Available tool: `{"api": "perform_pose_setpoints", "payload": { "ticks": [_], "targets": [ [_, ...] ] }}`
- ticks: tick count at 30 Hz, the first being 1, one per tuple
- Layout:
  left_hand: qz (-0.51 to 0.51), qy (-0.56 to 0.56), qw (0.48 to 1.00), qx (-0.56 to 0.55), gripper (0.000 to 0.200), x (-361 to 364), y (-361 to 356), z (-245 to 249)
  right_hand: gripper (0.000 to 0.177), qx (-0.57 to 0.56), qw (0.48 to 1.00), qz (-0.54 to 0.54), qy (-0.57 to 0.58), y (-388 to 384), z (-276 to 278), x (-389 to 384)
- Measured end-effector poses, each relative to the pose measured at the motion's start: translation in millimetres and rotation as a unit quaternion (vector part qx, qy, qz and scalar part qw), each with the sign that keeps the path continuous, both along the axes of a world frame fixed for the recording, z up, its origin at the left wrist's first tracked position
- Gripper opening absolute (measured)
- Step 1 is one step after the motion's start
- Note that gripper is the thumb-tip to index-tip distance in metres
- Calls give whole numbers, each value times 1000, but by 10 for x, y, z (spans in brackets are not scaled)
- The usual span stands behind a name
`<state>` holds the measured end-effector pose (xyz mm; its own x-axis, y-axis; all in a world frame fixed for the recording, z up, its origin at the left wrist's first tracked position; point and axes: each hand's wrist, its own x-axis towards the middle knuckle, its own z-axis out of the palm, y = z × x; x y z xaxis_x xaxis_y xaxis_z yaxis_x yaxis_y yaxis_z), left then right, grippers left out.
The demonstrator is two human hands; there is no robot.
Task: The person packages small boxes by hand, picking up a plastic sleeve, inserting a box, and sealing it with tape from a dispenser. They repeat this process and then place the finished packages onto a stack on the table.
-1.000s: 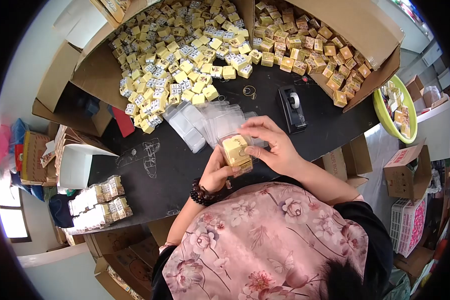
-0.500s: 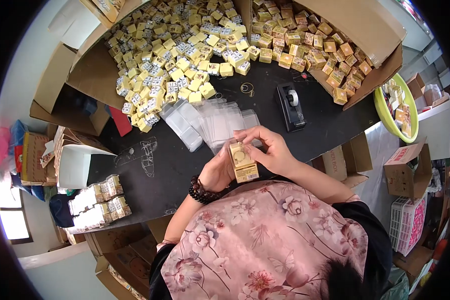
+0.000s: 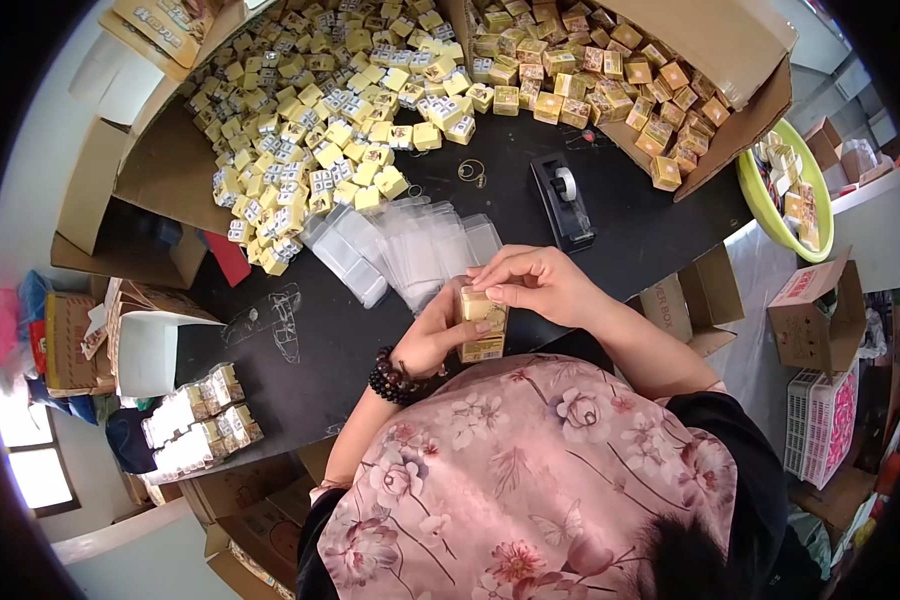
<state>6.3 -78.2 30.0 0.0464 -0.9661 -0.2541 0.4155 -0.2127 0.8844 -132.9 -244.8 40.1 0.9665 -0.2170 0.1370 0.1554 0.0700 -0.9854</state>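
My left hand (image 3: 436, 338) is wrapped round a clear plastic box with yellow printed cartons (image 3: 483, 347) inside, its thumb lying across the front. The box stands tilted in front of my chest. My right hand (image 3: 538, 287) pinches at the box's top end, with the fingers bent and pressed together; the flap there is mostly hidden by the fingertips. Just beyond my hands, flat clear plastic sleeves (image 3: 425, 252) lie fanned out on the black table (image 3: 365, 355). Beside them are stacked clear plastic boxes (image 3: 347, 256).
Yellow-and-white cubes (image 3: 340, 130) and orange-yellow little boxes (image 3: 570, 85) spill from cardboard boxes at the back. A tape dispenser (image 3: 562, 205) stands right of the sleeves. Packed boxes (image 3: 205, 425) sit at the left edge. A green basket (image 3: 818, 195) is at right.
My left thumb has come down across the front of the box. My right fingers have drawn in over its top end. The whole view has shifted slightly.
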Motion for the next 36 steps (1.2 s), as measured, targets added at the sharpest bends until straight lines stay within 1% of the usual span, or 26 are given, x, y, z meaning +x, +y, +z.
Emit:
{"api": "perform_pose_setpoints", "payload": {
  "ticks": [1,3,4,5,6,8,9,10,11,12,14,15,16,17,18,19,20,21,22,24,26,29,30,32,34,36],
  "targets": [
    [-8,10,1000,-7,59,-8,-13,-7,12,1,1000,-3,0,-9,10,-28],
    [-21,21,999,-13,57,-26,-42,-19,19,-87,996,-9,-37,-23,44,-89],
    [-5,99,995,2,52,-42,-50,-26,19,-86,996,-13,-36,-8,77,-126],
    [11,177,984,17,49,-58,-68,-33,20,-142,989,-28,-40,23,115,-171],
    [6,178,984,18,49,-94,-116,-3,20,-198,978,-44,-42,31,131,-214],
    [45,94,992,73,51,-186,-267,88,21,-224,972,-49,-56,-31,13,-306],
    [34,117,990,71,47,-174,-341,22,21,-230,962,-134,-58,-67,-20,-364],
    [1,101,993,56,46,-136,-439,-20,21,-236,945,-219,-61,-104,-58,-425],
    [-31,86,995,39,45,-103,-565,-47,19,-230,909,-347,17,-201,-115,-479],
    [-25,29,998,41,54,-107,-695,-58,17,-183,872,-446,82,-353,-259,-508],
    [-44,13,998,39,56,-110,-978,-264,16,-252,835,-452,185,-681,-553,-634],
    [-71,19,996,50,57,-120,-1112,-354,16,-252,832,-458,186,-773,-621,-635],
    [-77,18,996,51,57,-123,-1202,-408,15,-147,880,-390,229,-841,-671,-642],
    [-90,21,993,72,58,-131,-1283,-451,15,-40,911,-315,265,-907,-698,-656],
    [-103,23,990,93,60,-148,-1340,-470,11,110,917,-285,255,-960,-670,-656],
    [-103,35,989,101,63,-156,-1372,-483,11,112,916,-290,255,-978,-685,-674],
    [-107,35,988,102,63,-161,-1391,-492,10,243,903,-280,219,-992,-712,-686],
    [-106,42,988,102,64,-164,-1398,-498,9,369,873,-264,178,-994,-704,-690],
    [-104,51,988,103,65,-169,-1401,-503,9,370,872,-265,179,-979,-683,-726],
    [-104,57,986,113,65,-169,-1401,-474,9,291,891,-287,198,-877,-623,-830],
    [-106,62,985,123,64,-161,-1404,-471,11,210,899,-307,232,-756,-794,-871],
    [-101,66,985,120,63,-173,-1416,-495,12,188,900,-323,225,-766,-1152,-807],
    [-98,64,986,116,63,-190,-1406,-491,12,171,903,-325,223,-753,-1140,-779],
    [-96,58,988,108,63,-206,-1397,-483,12,182,900,-335,213,-690,-1061,-846],
    [-36,-72,996,33,58,-243,-1336,-502,11,189,897,-344,204,-596,-808,-886],
    [-10,-69,997,21,57,-313,-1271,-492,10,255,911,-284,154,-440,-521,-895]
  ]
}}
